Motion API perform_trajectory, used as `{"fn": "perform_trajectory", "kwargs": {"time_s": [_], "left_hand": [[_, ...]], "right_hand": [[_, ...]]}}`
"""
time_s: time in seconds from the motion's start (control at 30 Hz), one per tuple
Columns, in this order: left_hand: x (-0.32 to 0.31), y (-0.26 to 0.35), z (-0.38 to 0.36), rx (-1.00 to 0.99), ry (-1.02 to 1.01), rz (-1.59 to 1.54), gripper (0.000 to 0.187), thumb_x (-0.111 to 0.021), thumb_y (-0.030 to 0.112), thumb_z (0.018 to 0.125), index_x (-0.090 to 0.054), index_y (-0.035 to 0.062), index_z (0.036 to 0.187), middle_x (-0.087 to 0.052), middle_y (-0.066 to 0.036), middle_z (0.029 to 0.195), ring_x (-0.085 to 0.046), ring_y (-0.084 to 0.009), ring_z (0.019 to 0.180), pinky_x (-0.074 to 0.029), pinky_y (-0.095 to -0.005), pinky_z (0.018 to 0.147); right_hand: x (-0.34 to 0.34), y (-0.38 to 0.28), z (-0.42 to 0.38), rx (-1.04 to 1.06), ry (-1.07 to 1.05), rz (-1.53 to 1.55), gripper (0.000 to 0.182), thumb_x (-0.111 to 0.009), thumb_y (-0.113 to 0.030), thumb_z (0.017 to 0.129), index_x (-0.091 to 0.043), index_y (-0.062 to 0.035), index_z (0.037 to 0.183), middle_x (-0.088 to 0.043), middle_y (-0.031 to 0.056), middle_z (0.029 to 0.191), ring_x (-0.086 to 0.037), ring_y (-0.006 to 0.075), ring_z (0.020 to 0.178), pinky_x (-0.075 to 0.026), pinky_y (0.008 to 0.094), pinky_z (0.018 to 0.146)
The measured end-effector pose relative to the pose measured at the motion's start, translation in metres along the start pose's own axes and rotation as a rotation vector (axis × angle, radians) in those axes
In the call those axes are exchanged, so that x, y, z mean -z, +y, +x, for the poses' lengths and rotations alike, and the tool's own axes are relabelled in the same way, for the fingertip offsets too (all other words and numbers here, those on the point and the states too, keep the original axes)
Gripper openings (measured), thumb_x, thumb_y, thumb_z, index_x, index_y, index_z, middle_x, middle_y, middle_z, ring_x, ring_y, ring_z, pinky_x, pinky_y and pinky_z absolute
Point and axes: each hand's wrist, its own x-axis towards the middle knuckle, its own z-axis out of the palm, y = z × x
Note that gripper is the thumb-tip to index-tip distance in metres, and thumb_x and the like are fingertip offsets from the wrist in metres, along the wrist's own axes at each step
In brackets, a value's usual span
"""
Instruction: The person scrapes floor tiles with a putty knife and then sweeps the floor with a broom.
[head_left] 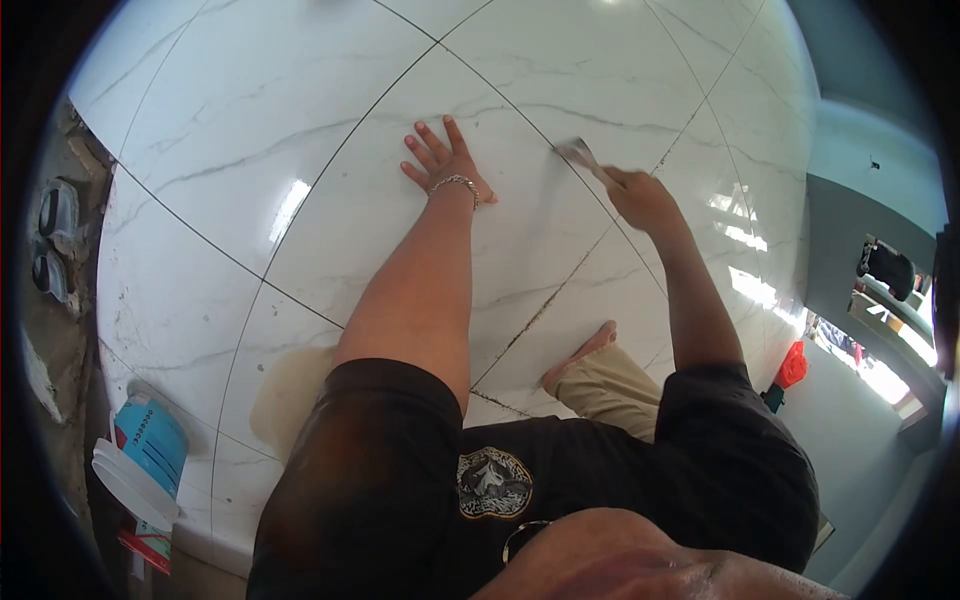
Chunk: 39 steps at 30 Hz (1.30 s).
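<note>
My left hand (446, 168) lies on the white marble-patterned floor tiles (380, 190) with its fingers spread, a silver chain bracelet round the wrist. To its right, my right hand (640, 198) is wrapped round the handle of a scraper (582, 156). The scraper's flat metal end is at a dark joint line between tiles. Brown residue shows along another joint (545, 305) below the hands.
A bucket with a blue label (150, 445) stands at the lower left. Sandals (58, 215) lie on rough ground beyond the tile edge at left. My bare foot (585, 355) is below the scraper. A red object (791, 366) is near the right wall.
</note>
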Motion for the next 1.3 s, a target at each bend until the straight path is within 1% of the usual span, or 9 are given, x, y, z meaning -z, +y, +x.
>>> {"fn": "perform_trajectory", "kwargs": {"time_s": [0.4,0.47,0.53,0.67,0.8,0.93,1.03,1.17,1.3], "left_hand": [[-0.021,-0.029,0.009,-0.126,0.219,-0.088,0.137,-0.078,0.062,0.063,0.016,0.0153,0.152,0.023,-0.024,0.154,0.019,-0.0456,0.142,-0.002,-0.0641,0.111],[-0.021,-0.072,0.043,-0.470,0.162,-0.288,0.127,-0.071,0.068,0.068,0.002,0.0096,0.154,0.006,-0.023,0.158,0.006,-0.0385,0.147,-0.008,-0.0556,0.115],[0.023,-0.148,0.011,-0.681,-0.178,-0.590,0.099,-0.066,0.054,0.083,-0.015,0.0058,0.153,-0.033,-0.017,0.152,-0.039,-0.0261,0.136,-0.029,-0.0360,0.111],[0.058,-0.292,-0.080,-0.560,-0.045,0.026,0.089,-0.068,0.052,0.080,-0.032,0.0070,0.148,-0.038,-0.020,0.148,-0.038,-0.0317,0.136,-0.032,-0.0401,0.111],[-0.022,-0.406,-0.186,-0.620,0.194,-0.138,0.064,-0.077,0.024,0.079,-0.050,0.0069,0.134,-0.056,-0.016,0.129,-0.056,-0.0287,0.111,-0.043,-0.0412,0.100],[-0.161,-0.431,-0.296,-0.507,0.291,-0.117,0.053,-0.072,0.028,0.081,-0.055,0.0103,0.129,-0.065,-0.010,0.109,-0.059,-0.0275,0.105,-0.047,-0.0398,0.086],[-0.293,-0.448,-0.251,-0.349,-0.052,-0.073,0.043,-0.066,0.032,0.083,-0.059,0.0110,0.120,-0.064,-0.007,0.100,-0.059,-0.0266,0.097,-0.047,-0.0387,0.080],[-0.298,-0.355,-0.240,-0.723,0.285,-0.172,0.041,-0.065,0.032,0.082,-0.060,0.0111,0.117,-0.063,-0.008,0.094,-0.059,-0.0283,0.092,-0.047,-0.0412,0.078],[-0.308,-0.350,-0.245,-0.807,0.415,-0.215,0.038,-0.064,0.031,0.082,-0.061,0.0112,0.114,-0.063,-0.008,0.087,-0.059,-0.0301,0.086,-0.047,-0.0438,0.075]], "right_hand": [[-0.019,-0.039,0.117,0.321,0.242,-0.145,0.031,-0.048,-0.029,0.092,-0.057,-0.0072,0.112,-0.066,0.0238,0.097,-0.062,0.0443,0.093,-0.049,0.0500,0.082],[-0.054,-0.051,0.075,0.429,0.153,-0.259,0.029,-0.043,-0.025,0.093,-0.053,-0.0012,0.106,-0.065,0.0259,0.091,-0.062,0.0442,0.089,-0.048,0.0541,0.082],[-0.098,-0.053,-0.006,0.328,0.046,-0.263,0.032,-0.043,-0.024,0.093,-0.053,-0.0001,0.111,-0.066,0.0252,0.093,-0.063,0.0423,0.091,-0.049,0.0534,0.082],[-0.106,-0.079,-0.068,0.217,0.001,-0.170,0.030,-0.045,-0.020,0.090,-0.058,0.0027,0.103,-0.066,0.0244,0.093,-0.063,0.0414,0.093,-0.050,0.0516,0.082],[-0.046,-0.100,0.054,0.389,0.042,-0.342,0.029,-0.048,-0.017,0.082,-0.069,0.0028,0.086,-0.066,0.0271,0.094,-0.064,0.0403,0.093,-0.050,0.0467,0.084],[-0.088,-0.074,0.028,0.486,-0.006,-0.417,0.034,-0.042,-0.022,0.090,-0.066,0.0014,0.098,-0.065,0.0272,0.101,-0.062,0.0443,0.096,-0.048,0.0505,0.087],[-0.095,-0.082,-0.046,0.545,0.114,-0.289,0.039,-0.038,-0.026,0.093,-0.065,0.0023,0.094,-0.065,0.0273,0.102,-0.061,0.0437,0.098,-0.048,0.0511,0.087],[-0.041,-0.080,0.064,0.276,-0.132,-0.169,0.048,-0.042,-0.044,0.095,-0.055,-0.0001,0.079,-0.050,0.0104,0.056,-0.051,0.0240,0.045,-0.044,0.0430,0.045],[-0.025,-0.140,0.074,0.152,-0.153,-0.194,0.044,-0.044,-0.048,0.095,-0.058,-0.0061,0.093,-0.045,0.0019,0.056,-0.045,0.0146,0.043,-0.035,0.0306,0.039]]}}
